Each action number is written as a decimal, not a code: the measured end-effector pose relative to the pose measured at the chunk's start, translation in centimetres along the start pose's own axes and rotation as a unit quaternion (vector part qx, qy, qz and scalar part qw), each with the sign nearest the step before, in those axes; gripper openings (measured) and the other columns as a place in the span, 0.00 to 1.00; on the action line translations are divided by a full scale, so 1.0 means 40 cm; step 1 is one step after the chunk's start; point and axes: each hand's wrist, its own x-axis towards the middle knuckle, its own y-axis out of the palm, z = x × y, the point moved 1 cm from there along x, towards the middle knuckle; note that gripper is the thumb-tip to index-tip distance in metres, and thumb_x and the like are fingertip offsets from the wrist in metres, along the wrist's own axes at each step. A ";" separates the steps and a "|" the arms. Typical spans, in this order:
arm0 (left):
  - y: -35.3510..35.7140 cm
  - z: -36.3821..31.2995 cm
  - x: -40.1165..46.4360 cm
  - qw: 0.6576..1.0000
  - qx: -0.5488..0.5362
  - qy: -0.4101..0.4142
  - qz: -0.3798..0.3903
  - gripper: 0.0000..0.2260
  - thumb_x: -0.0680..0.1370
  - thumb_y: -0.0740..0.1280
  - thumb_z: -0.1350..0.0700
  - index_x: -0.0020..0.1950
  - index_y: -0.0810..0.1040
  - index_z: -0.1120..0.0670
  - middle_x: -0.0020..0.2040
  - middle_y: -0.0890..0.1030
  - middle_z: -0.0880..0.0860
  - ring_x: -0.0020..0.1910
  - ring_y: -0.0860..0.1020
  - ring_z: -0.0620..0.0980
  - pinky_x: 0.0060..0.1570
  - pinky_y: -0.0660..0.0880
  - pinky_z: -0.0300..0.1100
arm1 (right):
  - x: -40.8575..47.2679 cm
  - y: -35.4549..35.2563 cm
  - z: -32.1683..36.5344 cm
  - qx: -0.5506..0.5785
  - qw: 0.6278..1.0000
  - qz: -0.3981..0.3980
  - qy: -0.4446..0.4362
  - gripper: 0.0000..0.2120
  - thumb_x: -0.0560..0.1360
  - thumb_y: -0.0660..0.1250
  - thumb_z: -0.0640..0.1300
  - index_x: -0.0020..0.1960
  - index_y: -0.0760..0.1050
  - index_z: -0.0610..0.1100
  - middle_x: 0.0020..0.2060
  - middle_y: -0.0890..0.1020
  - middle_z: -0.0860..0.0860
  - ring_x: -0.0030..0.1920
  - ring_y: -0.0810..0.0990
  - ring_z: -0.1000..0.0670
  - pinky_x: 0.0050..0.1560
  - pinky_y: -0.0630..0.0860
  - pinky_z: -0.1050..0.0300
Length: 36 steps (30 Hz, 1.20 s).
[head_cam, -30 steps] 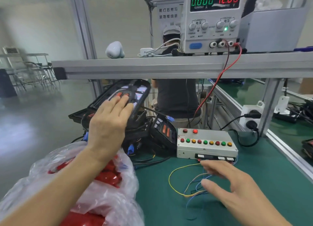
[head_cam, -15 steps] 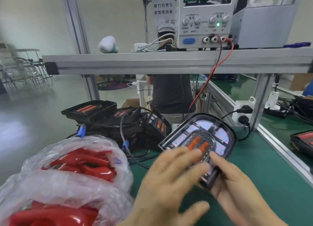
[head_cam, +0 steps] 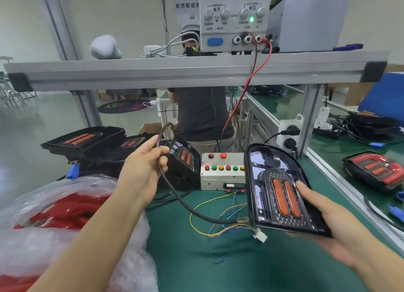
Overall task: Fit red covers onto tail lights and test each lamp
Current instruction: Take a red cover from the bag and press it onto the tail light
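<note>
1. Green mat bench (head_cam: pixel 218 270), cut off at the bottom and right edges; its far left is hidden behind a clear plastic bag (head_cam: pixel 54 237).
2. Bag, lower left: holds red covers (head_cam: pixel 65 213), blurred through the film, number not countable; the left forearm crosses in front of it.
3. Power supply (head_cam: pixel 234 18) on the upper shelf (head_cam: pixel 175 73): display cut off by the top edge, readings illegible; green lamp lit; red lead (head_cam: pixel 251 77) hangs down behind the shelf.
4. Stack of black tail lights (head_cam: pixel 87 140), back left: overlapping, lower units hidden.
5. Tail light (head_cam: pixel 282 189), uncovered, held upright on edge at right of centre, just in front of the button box (head_cam: pixel 220 171), hiding that box's right end.
6. Right hand (head_cam: pixel 334 224): grips the tail light's lower right corner, thumb lying on its face beside the two orange strips, fingers underneath and out of sight.
7. Left hand (head_cam: pixel 142 171): fingers curled, pinching the black cable (head_cam: pixel 181 202) raised above the bench; the cable runs down to the lamp's base.
8. White connector (head_cam: pixel 261 236) with coloured wires lies on the mat beneath the lamp.
</note>
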 end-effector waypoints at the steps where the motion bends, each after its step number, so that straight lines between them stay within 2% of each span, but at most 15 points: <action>1: 0.012 0.005 -0.009 0.999 0.032 0.025 0.030 0.15 0.80 0.56 0.67 0.61 0.74 0.53 0.37 0.77 0.51 0.25 0.70 0.42 0.27 0.69 0.33 | 0.007 -0.016 -0.002 -0.005 1.000 -0.010 0.006 0.17 0.63 0.69 0.56 0.44 0.86 0.46 0.42 0.86 0.43 0.31 0.84 0.47 0.28 0.79 0.53; 4: 0.042 0.046 -0.042 0.983 0.135 0.057 0.114 0.18 0.79 0.57 0.70 0.58 0.76 0.52 0.33 0.78 0.49 0.27 0.69 0.43 0.31 0.69 0.32 | 0.027 -0.061 -0.017 -0.030 0.998 -0.042 0.034 0.20 0.65 0.69 0.55 0.49 0.84 0.43 0.43 0.86 0.43 0.32 0.84 0.47 0.28 0.79 0.53; 10: 0.030 0.111 -0.084 0.952 0.247 0.007 0.182 0.20 0.77 0.57 0.74 0.53 0.79 0.51 0.30 0.77 0.48 0.28 0.71 0.43 0.33 0.69 0.32 | 0.050 -0.140 -0.055 -0.002 0.993 -0.101 0.068 0.19 0.65 0.70 0.55 0.51 0.82 0.43 0.42 0.86 0.44 0.32 0.84 0.48 0.29 0.80 0.54; 14: -0.004 0.123 -0.086 0.929 0.319 -0.025 0.183 0.19 0.72 0.57 0.78 0.50 0.77 0.57 0.30 0.76 0.52 0.26 0.73 0.47 0.30 0.70 0.31 | 0.057 -0.166 -0.069 0.005 0.992 -0.104 0.065 0.19 0.65 0.70 0.54 0.50 0.83 0.42 0.42 0.86 0.43 0.32 0.85 0.47 0.29 0.81 0.53; 18: -0.021 0.133 -0.082 0.919 0.365 -0.033 0.146 0.12 0.71 0.59 0.76 0.44 0.73 0.61 0.25 0.73 0.55 0.22 0.71 0.49 0.27 0.68 0.35 | 0.053 -0.164 -0.067 0.005 0.998 -0.052 0.037 0.16 0.68 0.69 0.52 0.46 0.86 0.41 0.46 0.86 0.40 0.37 0.86 0.44 0.31 0.81 0.55; 20: -0.031 0.132 -0.078 0.946 0.310 -0.043 0.087 0.07 0.74 0.62 0.70 0.44 0.75 0.59 0.23 0.71 0.53 0.19 0.69 0.47 0.26 0.64 0.37 | 0.050 -0.159 -0.060 -0.026 0.999 -0.017 0.017 0.17 0.69 0.69 0.52 0.50 0.85 0.42 0.50 0.85 0.39 0.43 0.86 0.43 0.36 0.82 0.55; 22: -0.047 0.119 -0.069 0.985 0.148 -0.079 0.027 0.06 0.77 0.60 0.65 0.45 0.75 0.56 0.24 0.70 0.50 0.20 0.70 0.46 0.28 0.66 0.38 | 0.049 -0.151 -0.057 -0.049 0.999 0.013 0.012 0.18 0.70 0.68 0.52 0.55 0.82 0.43 0.53 0.84 0.40 0.46 0.86 0.41 0.39 0.82 0.54; 24: -0.061 0.097 -0.058 0.996 -0.003 -0.088 -0.004 0.08 0.77 0.58 0.66 0.47 0.75 0.56 0.29 0.73 0.50 0.24 0.74 0.44 0.28 0.74 0.35 | 0.050 -0.141 -0.057 -0.065 0.998 0.024 0.010 0.18 0.71 0.68 0.52 0.57 0.81 0.45 0.53 0.84 0.40 0.47 0.86 0.41 0.39 0.82 0.55; 26: -0.063 0.081 -0.057 0.996 -0.059 -0.071 -0.006 0.11 0.76 0.56 0.69 0.48 0.75 0.57 0.35 0.74 0.51 0.27 0.75 0.43 0.27 0.74 0.33 | 0.051 -0.132 -0.059 -0.075 0.997 0.018 0.003 0.17 0.71 0.68 0.52 0.56 0.81 0.47 0.52 0.85 0.41 0.46 0.86 0.43 0.38 0.81 0.55; 29: -0.045 0.082 -0.076 0.999 -0.034 -0.021 0.027 0.17 0.72 0.52 0.74 0.48 0.75 0.57 0.36 0.73 0.52 0.24 0.69 0.43 0.24 0.67 0.32 | 0.053 -0.126 -0.060 -0.073 0.997 -0.004 -0.012 0.17 0.70 0.69 0.53 0.54 0.82 0.47 0.52 0.85 0.42 0.45 0.86 0.43 0.38 0.81 0.56; 31: -0.039 0.084 -0.102 0.999 0.000 0.021 0.036 0.16 0.69 0.52 0.74 0.44 0.74 0.57 0.32 0.72 0.52 0.23 0.65 0.44 0.24 0.62 0.33 | 0.052 -0.127 -0.059 -0.073 0.997 -0.018 -0.021 0.17 0.69 0.69 0.55 0.54 0.83 0.47 0.52 0.85 0.43 0.46 0.86 0.43 0.38 0.81 0.56; 34: -0.042 0.091 -0.143 0.995 0.067 0.076 0.023 0.09 0.74 0.58 0.66 0.38 0.73 0.57 0.27 0.69 0.51 0.23 0.63 0.46 0.24 0.60 0.35 | 0.048 -0.130 -0.053 -0.076 0.996 -0.030 -0.033 0.16 0.69 0.68 0.57 0.51 0.83 0.50 0.52 0.85 0.44 0.47 0.86 0.44 0.38 0.81 0.56; 36: -0.052 0.109 -0.162 0.991 0.102 0.084 -0.003 0.12 0.78 0.59 0.61 0.34 0.72 0.59 0.25 0.68 0.51 0.24 0.64 0.46 0.24 0.63 0.35 | 0.048 -0.131 -0.047 -0.080 0.995 -0.030 -0.042 0.15 0.70 0.67 0.57 0.51 0.84 0.51 0.51 0.85 0.44 0.47 0.86 0.43 0.38 0.81 0.56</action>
